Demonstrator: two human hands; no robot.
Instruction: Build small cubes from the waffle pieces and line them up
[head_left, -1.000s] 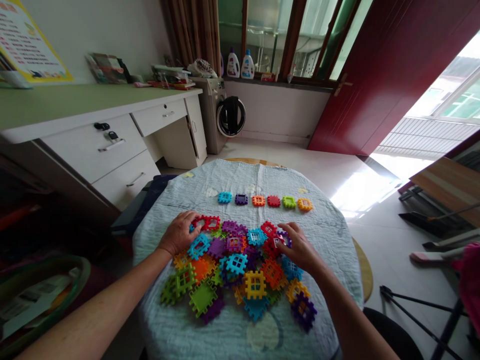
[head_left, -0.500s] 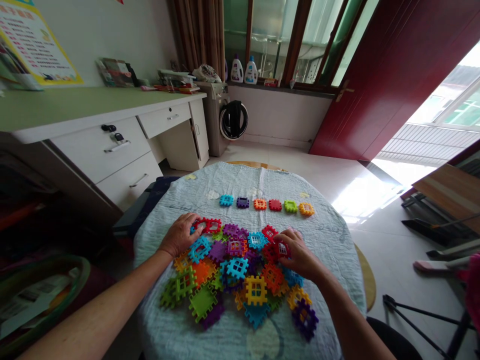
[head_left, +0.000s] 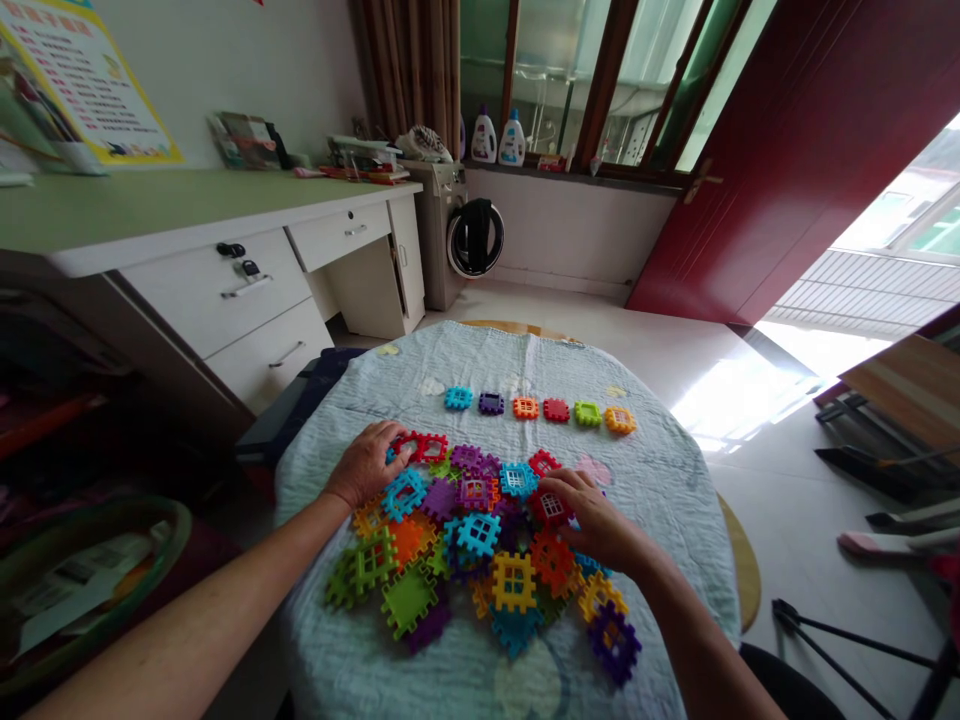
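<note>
A heap of colourful plastic interlocking blocks [head_left: 441, 500], square with notched edges and some with window grids, lies on the cloth-covered table. At its far left edge, my left hand [head_left: 369, 465] has thumb and fingers closed about a red block [head_left: 409, 446]; another red block [head_left: 434, 448] lies beside it. On the right side of the pile, my right hand [head_left: 596, 512] grips a red window block [head_left: 552, 507] low over the other pieces. Its thumb is partly hidden. Beyond the pile, several single blocks form a row, from a blue block [head_left: 459, 398] to an orange-yellow block [head_left: 620, 420].
The round table's pale blue cloth [head_left: 345, 410] reaches over its edge. To the left stand a white-drawered desk [head_left: 217, 290] and a green-rimmed bin [head_left: 176, 540]. A washing machine [head_left: 439, 235] stands behind, a red door [head_left: 757, 160] at right, and a black tripod leg [head_left: 847, 640] nearby.
My right hand's red window block has shifted slightly left and down over the pile. My left hand stays in place among the red blocks. The view has swung slightly left.
</note>
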